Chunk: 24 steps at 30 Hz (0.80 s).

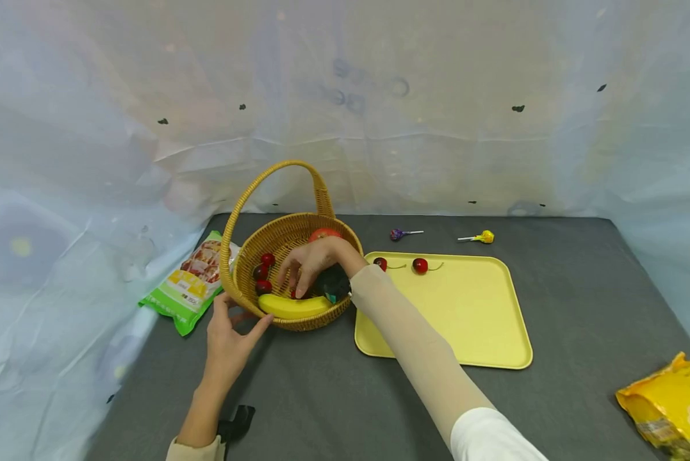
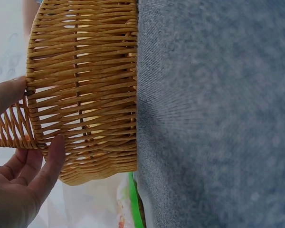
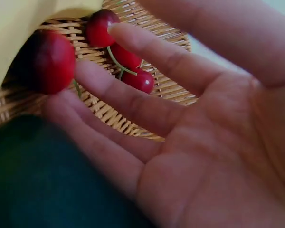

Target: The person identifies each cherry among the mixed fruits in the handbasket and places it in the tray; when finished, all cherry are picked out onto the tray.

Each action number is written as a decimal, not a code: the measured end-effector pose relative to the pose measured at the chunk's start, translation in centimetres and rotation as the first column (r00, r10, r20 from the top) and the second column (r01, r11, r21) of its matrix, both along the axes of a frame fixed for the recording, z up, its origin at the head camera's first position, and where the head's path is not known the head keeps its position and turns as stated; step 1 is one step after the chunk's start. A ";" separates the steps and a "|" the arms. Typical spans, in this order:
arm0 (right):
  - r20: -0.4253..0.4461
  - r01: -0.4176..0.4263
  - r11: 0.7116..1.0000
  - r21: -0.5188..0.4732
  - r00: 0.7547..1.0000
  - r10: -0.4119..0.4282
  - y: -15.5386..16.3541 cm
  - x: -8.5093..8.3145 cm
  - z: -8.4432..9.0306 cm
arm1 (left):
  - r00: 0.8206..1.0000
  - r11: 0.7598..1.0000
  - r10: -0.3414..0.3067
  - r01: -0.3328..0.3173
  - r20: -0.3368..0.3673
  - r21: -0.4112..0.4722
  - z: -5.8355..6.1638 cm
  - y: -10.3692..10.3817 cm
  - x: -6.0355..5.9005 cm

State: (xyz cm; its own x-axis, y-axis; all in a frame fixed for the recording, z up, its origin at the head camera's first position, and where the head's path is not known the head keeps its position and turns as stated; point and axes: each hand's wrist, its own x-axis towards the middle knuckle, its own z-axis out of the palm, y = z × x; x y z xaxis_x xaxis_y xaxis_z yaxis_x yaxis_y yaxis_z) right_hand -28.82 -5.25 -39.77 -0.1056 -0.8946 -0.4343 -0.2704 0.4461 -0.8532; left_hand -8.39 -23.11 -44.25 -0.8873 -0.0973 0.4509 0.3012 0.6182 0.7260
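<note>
- The right hand [image 1: 312, 259] reaches into the basket [image 1: 246, 282], its fingers [image 3: 133, 102] nearly straight and spread among the cherries [image 3: 50, 61].
- One fingertip touches a cherry; nothing looks pinched, though the close view is blurred.
- The left hand [image 1: 229, 336] steadies the basket's near rim, thumb and fingers [image 2: 50, 166] lightly curved against the wicker.
- The basket stands on the table [image 1: 581, 288], just beside the tray [image 1: 471, 320], with a banana [image 1: 293, 305] inside.
</note>
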 end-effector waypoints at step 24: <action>-0.027 0.255 0.849 -0.462 0.953 -0.301 12.9 0.9 2.1 | 0.997 0.998 -0.055 0.055 -0.053 0.012 -0.5 0.1 -0.4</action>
State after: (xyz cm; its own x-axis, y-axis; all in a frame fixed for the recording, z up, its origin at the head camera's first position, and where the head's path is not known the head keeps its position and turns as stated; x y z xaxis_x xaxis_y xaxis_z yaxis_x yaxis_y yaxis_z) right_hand -27.88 7.61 -37.68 -0.3988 -0.9165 0.0317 -0.2823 0.0898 -0.9551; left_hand -8.79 -23.04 -44.71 -0.8666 -0.0555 0.4959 0.3723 0.5899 0.7165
